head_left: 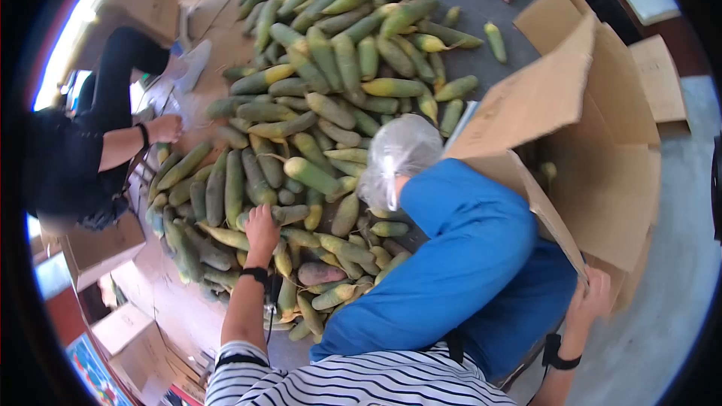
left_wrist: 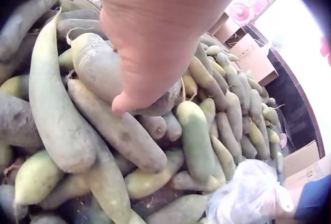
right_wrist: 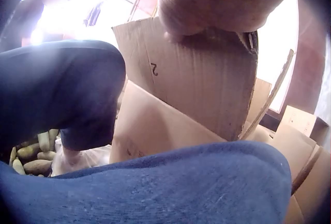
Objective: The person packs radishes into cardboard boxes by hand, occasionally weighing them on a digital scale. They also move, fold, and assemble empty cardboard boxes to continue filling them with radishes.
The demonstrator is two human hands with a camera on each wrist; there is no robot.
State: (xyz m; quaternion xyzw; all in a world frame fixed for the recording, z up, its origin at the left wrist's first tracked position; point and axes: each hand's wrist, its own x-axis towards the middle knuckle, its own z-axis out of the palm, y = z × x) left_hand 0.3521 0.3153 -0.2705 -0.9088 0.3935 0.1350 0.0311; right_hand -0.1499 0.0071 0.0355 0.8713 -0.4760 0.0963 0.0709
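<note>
A large heap of green radishes (head_left: 323, 83) spreads out before the seated person. At the heap's near side, my left hand (head_left: 262, 233) curls its fingers round one thick green radish (head_left: 289, 215). In the left wrist view the thumb lies along that radish (left_wrist: 94, 64), whose far end the palm hides. On the right stands a tall cardboard box (head_left: 617, 199) with its flaps up. My right hand (head_left: 590, 297) grips the edge of a near flap; in the right wrist view the thumb presses the flap (right_wrist: 191, 79), marked with a "2".
A foot in a plastic bag (head_left: 402, 154) rests against the heap, below a bent leg in blue trousers (head_left: 444, 248). Another person's hand (head_left: 164, 129) is at the heap's left side. More cardboard boxes (head_left: 135, 338) stand at the lower left.
</note>
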